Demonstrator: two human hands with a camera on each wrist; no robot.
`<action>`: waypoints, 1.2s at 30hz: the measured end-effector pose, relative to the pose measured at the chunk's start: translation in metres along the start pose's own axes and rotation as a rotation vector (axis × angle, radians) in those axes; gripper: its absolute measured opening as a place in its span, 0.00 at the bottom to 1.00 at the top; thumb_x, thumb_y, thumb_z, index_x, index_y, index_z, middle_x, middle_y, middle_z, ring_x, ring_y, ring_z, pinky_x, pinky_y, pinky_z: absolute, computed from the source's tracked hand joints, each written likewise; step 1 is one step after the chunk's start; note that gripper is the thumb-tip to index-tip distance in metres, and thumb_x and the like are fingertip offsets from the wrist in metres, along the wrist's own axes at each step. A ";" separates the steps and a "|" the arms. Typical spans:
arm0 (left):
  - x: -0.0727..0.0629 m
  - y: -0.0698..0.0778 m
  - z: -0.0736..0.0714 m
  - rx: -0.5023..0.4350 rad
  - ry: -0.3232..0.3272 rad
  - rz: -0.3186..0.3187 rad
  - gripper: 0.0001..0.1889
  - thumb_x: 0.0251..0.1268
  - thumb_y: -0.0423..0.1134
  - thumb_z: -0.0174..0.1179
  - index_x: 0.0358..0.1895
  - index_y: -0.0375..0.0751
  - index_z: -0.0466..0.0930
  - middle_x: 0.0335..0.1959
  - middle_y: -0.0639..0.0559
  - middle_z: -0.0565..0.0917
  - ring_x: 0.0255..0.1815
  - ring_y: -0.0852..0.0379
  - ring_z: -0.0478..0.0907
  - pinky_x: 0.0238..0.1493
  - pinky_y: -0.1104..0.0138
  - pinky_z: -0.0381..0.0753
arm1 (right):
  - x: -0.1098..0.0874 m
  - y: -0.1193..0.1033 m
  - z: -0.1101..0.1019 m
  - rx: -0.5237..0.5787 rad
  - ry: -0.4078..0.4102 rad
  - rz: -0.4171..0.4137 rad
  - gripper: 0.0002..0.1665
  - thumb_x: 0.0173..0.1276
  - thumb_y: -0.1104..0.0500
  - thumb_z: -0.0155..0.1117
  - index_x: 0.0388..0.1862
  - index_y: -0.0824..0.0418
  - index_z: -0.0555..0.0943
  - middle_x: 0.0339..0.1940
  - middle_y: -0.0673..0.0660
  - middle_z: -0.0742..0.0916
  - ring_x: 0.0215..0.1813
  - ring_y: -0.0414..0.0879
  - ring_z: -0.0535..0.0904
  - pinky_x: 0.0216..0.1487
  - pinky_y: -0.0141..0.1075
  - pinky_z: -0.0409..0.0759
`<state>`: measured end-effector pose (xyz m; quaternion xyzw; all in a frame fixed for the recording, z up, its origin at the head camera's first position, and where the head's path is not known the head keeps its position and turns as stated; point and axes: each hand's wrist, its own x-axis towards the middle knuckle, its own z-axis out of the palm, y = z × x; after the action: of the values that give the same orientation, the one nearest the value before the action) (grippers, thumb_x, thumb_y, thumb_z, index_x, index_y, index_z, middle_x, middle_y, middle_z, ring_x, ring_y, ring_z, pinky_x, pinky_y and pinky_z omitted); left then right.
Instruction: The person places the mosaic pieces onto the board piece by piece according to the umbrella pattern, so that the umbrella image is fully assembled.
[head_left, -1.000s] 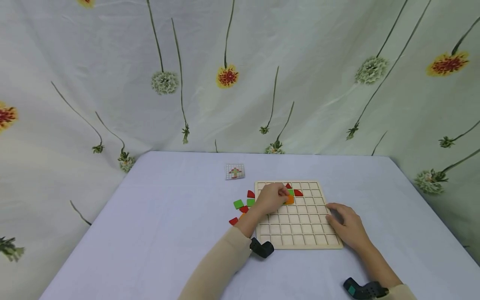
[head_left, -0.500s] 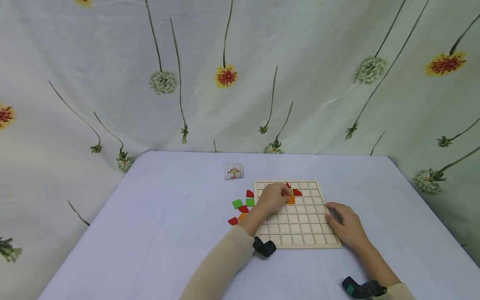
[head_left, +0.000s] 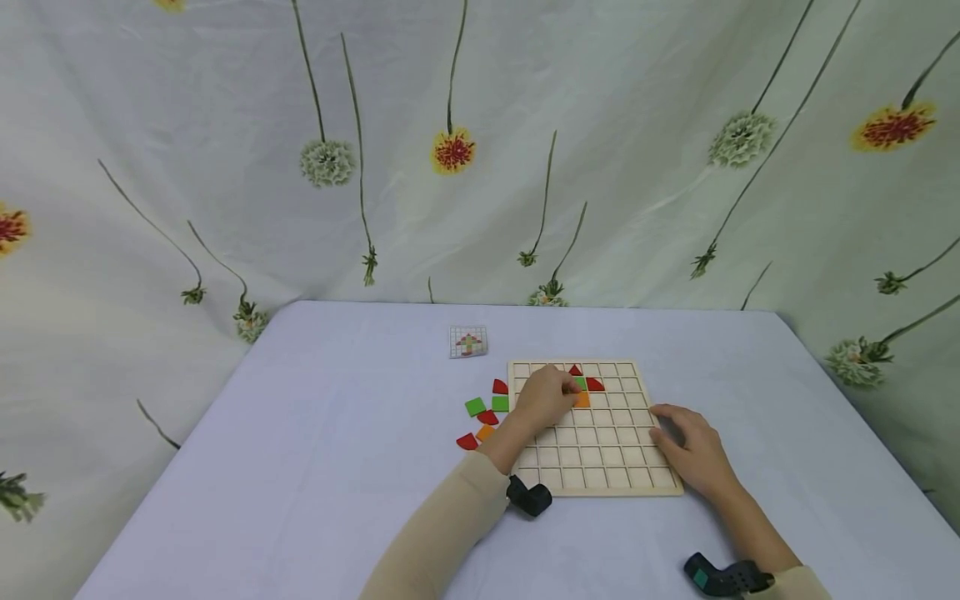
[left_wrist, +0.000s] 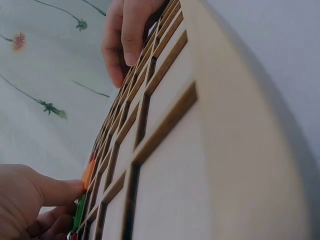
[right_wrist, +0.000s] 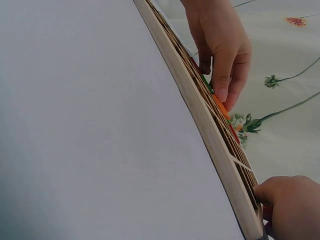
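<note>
Red triangle (head_left: 575,371): partly hidden half a second ago, now whole in my view. Left fingers (head_left: 572,385): no longer overlapping it. Orange piece (head_left: 582,401): shifted slightly toward the right edge of the counter (head_left: 300,450).

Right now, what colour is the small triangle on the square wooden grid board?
Red triangle; clearest in the head view.

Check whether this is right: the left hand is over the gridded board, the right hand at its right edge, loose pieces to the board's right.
No: the head view shows the loose pieces lying left of the gridded board. The left hand and right hand are as stated.
</note>
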<state>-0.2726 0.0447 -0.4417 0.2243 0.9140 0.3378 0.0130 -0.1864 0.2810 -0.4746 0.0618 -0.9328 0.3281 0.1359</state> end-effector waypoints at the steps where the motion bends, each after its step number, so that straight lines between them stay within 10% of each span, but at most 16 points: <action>1: 0.000 0.000 0.000 0.002 0.000 -0.001 0.06 0.65 0.36 0.64 0.41 0.42 0.88 0.36 0.54 0.80 0.39 0.58 0.75 0.39 0.70 0.74 | 0.000 0.000 0.000 0.001 0.000 0.001 0.20 0.69 0.62 0.60 0.58 0.69 0.76 0.61 0.71 0.77 0.66 0.68 0.66 0.65 0.62 0.59; 17: -0.005 -0.008 -0.002 -0.049 0.024 0.016 0.05 0.64 0.33 0.63 0.39 0.42 0.88 0.36 0.54 0.82 0.39 0.58 0.77 0.41 0.69 0.76 | -0.001 -0.003 0.002 0.003 0.003 -0.009 0.20 0.69 0.62 0.60 0.58 0.70 0.76 0.60 0.72 0.78 0.66 0.68 0.66 0.64 0.62 0.60; 36: -0.029 -0.026 -0.042 -0.045 -0.004 -0.083 0.06 0.67 0.34 0.60 0.41 0.44 0.87 0.39 0.53 0.81 0.41 0.56 0.76 0.45 0.61 0.75 | -0.002 0.002 0.003 -0.001 0.017 -0.018 0.20 0.69 0.62 0.60 0.57 0.71 0.76 0.59 0.72 0.78 0.65 0.69 0.66 0.63 0.63 0.60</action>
<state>-0.2645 -0.0108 -0.4293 0.1866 0.9147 0.3568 0.0340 -0.1855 0.2804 -0.4789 0.0672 -0.9312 0.3268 0.1467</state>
